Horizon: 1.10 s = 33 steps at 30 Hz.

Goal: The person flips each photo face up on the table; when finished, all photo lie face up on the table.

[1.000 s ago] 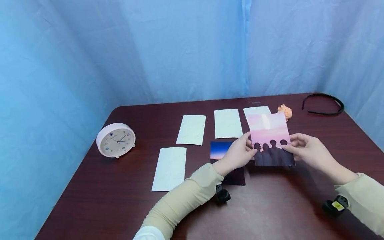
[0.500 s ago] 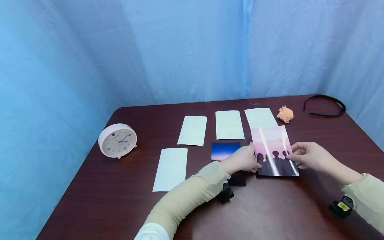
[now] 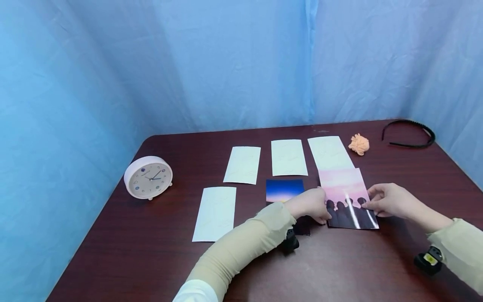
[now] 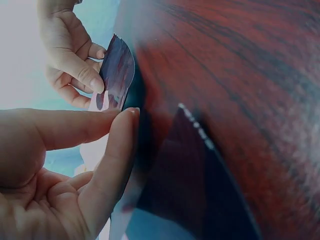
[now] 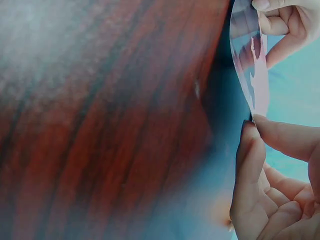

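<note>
A pink photo with dark silhouettes is held low over the table's right half by both hands. The left hand pinches its left edge; in the left wrist view that hand's thumb and finger meet on the print. On the opposite edge, the right hand pinches with thumb and finger, as the right wrist view shows of the hand. The print bows slightly between them. Partly under the left forearm lies a blue sunset photo. A white card lies just behind the pink photo.
More white cards lie on the table: one at front left, one behind it, one at centre back. A white clock stands at the left. An orange bundle and a black headband lie at the back right.
Both hands have brought the pink photo down and toward the front of the table, slightly to the right. The orange bundle and more of the white card behind it now show.
</note>
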Motion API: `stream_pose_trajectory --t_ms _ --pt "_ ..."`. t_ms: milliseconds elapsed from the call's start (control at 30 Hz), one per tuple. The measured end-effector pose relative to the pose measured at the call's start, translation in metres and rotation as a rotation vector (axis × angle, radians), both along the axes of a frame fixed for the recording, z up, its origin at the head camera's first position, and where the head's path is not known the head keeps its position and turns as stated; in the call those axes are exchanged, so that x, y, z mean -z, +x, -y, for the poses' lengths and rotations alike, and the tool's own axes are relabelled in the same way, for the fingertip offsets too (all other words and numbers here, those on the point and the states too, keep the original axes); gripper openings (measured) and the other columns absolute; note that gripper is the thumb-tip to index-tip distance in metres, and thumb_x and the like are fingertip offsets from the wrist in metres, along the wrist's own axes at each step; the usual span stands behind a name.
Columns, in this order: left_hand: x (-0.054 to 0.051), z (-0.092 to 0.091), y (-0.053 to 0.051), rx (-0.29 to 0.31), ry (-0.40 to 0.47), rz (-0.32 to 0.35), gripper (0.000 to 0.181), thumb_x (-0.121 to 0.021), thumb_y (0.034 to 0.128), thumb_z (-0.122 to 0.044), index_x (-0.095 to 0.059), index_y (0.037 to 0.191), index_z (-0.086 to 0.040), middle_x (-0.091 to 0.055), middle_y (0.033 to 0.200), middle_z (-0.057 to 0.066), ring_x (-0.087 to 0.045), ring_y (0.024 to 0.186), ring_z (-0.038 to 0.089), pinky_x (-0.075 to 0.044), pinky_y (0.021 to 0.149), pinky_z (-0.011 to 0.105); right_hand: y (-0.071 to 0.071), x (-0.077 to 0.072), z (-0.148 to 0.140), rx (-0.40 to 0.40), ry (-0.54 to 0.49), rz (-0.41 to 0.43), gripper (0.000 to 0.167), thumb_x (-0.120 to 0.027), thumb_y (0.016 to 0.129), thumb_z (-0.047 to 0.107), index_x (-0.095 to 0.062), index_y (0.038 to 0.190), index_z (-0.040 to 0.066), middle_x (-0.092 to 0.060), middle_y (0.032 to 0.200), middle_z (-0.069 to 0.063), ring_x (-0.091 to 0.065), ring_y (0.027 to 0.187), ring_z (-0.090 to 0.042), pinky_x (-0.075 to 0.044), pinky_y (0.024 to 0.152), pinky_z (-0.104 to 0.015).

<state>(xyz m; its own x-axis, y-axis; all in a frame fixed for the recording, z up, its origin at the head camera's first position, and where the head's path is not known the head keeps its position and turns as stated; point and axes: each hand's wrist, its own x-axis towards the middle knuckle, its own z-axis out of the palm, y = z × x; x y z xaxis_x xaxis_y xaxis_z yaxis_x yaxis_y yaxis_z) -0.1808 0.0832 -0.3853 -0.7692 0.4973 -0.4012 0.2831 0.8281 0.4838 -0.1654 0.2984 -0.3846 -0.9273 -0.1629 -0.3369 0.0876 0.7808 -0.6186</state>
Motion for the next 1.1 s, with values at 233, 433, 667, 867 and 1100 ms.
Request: stream_pose_trajectory --t_ms 233,433,667,867,1100 --pt "0.001 0.002 0.002 0.077 -0.045 -0.067 0.042 -0.07 0.0841 -0.019 -0.044 0.052 -0.013 -0.045 0.042 -0.009 -0.055 0.042 0.002 -0.043 0.047 0.009 0.001 0.007 0.0 -0.007 0.001 0.008 0.037 -0.071 0.082 0.013 -0.054 0.104 -0.013 -0.057 0.067 -0.001 -0.055 0.061 -0.014 -0.054 0.053 -0.027" --pt "0.001 0.003 0.004 0.022 0.018 -0.022 0.028 -0.073 0.0829 -0.019 -0.053 0.066 -0.008 -0.054 0.046 -0.005 -0.058 0.043 0.004 -0.045 0.048 0.01 0.001 0.009 0.0 0.002 0.012 0.02 0.032 -0.071 0.082 0.01 -0.055 0.101 -0.011 -0.054 0.063 0.0 -0.054 0.057 -0.013 -0.052 0.051 -0.027" --pt "0.003 0.006 0.003 -0.014 0.056 -0.009 0.027 -0.076 0.0801 -0.02 -0.052 0.08 -0.007 -0.062 0.056 -0.003 -0.059 0.045 0.003 -0.045 0.051 0.009 0.0 0.011 -0.001 0.004 -0.006 0.024 0.028 -0.072 0.08 0.008 -0.053 0.094 -0.007 -0.055 0.06 0.002 -0.054 0.055 -0.012 -0.052 0.05 -0.027" --pt "0.005 0.008 0.002 -0.058 0.121 0.039 0.033 -0.077 0.079 -0.018 -0.049 0.092 -0.008 -0.058 0.064 -0.002 -0.059 0.046 0.004 -0.046 0.051 0.011 -0.001 0.012 -0.003 0.025 -0.003 0.017 0.033 -0.075 0.078 0.011 -0.052 0.093 -0.007 -0.059 0.062 0.001 -0.057 0.055 -0.012 -0.053 0.051 -0.027" --pt "0.006 0.009 0.001 -0.088 0.185 0.076 0.039 -0.078 0.078 -0.014 -0.051 0.105 -0.007 -0.055 0.067 -0.002 -0.058 0.045 0.004 -0.049 0.05 0.013 0.001 0.014 -0.005 0.039 0.011 -0.005 0.037 -0.078 0.075 0.014 -0.053 0.094 -0.007 -0.058 0.064 -0.001 -0.058 0.057 -0.013 -0.055 0.052 -0.029"
